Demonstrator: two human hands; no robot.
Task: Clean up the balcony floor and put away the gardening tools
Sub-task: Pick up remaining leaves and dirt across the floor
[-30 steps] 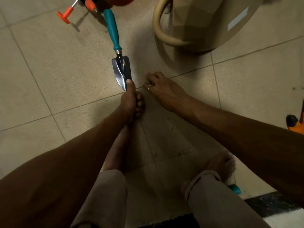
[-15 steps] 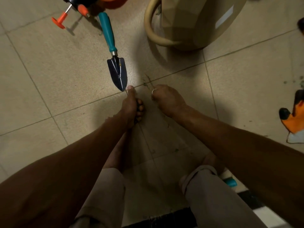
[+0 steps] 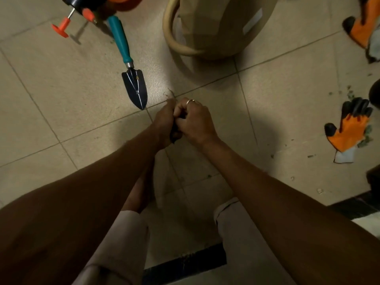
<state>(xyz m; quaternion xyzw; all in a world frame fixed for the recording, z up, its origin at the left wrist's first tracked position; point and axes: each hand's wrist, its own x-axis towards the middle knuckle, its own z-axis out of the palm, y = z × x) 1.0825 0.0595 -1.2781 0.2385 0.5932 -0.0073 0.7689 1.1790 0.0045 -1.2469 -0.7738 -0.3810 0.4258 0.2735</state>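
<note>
Teal-handled trowel [image 3: 129, 63] lies flat (dark blade, perhaps metal).

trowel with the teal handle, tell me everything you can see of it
The trowel is a small hand tool with a teal, plastic-looking handle, a short shiny metal collar and a dark, pointed metal blade with light-catching ridges. It lies flat on the beige tiled floor. Its handle end reaches an orange-and-black item at the top of the frame. Its tip sits at a grout line close to the left hand, which does not touch it.
</note>
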